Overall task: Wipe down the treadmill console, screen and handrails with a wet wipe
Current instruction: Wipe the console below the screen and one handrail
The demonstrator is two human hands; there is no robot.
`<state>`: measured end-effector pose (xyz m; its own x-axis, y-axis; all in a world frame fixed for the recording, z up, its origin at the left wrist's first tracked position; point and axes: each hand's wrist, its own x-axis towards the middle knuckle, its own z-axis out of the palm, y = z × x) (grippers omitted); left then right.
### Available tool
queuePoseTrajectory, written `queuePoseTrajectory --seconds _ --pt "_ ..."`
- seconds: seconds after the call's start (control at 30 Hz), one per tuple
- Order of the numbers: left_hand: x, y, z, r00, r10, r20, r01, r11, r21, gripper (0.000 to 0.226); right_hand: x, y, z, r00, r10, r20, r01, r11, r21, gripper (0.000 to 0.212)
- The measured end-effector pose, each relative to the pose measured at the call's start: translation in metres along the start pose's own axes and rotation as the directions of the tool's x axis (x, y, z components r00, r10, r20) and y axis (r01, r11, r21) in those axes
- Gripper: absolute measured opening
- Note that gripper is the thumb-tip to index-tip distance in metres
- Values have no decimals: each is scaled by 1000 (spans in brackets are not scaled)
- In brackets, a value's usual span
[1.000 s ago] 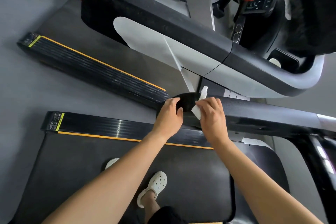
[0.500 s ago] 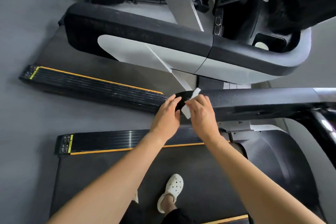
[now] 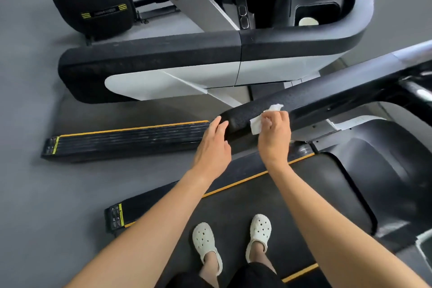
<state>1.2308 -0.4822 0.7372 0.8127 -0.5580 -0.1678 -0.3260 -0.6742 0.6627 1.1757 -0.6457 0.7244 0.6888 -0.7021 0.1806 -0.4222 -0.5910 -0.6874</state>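
Wipe (image 3: 256, 125) has slid up the handrail (image 3: 327, 98); our right hand (image 3: 275, 134) grips it, left hand (image 3: 212, 145) rests open; end seems done

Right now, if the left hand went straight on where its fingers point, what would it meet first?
The handrail, almost at once: fingertips of the left hand seem to touch its rounded end.
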Motion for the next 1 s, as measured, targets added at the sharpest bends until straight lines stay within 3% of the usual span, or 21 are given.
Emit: queuePoseTrajectory --seconds 0.23,0.33,0.57,0.7,0.83,1.0 --pt "9 6 -5 994 100 51 -106 987 120 58 -52 -36 39 989 119 -84 -79 923 377 13" --pt "10 9 -2 990 115 85 -127 979 160 64 -54 -26 38 992 123 -27 -102 910 403 16" --pt "7 9 1 983 158 98 -176 959 224 74 -17 15 7 877 481 4 -413 751 516 13" --pt "8 7 0 980 164 112 -187 953 237 79 -34 10 26 861 498 107 -481 727 490 12" --pt "7 8 -3 975 176 138 -207 945 252 81 -69 -4 61 867 416 274 -497 755 428 13" --pt "7 7 -4 972 181 148 -215 942 258 83 -54 4 46 883 427 193 -466 761 451 14"
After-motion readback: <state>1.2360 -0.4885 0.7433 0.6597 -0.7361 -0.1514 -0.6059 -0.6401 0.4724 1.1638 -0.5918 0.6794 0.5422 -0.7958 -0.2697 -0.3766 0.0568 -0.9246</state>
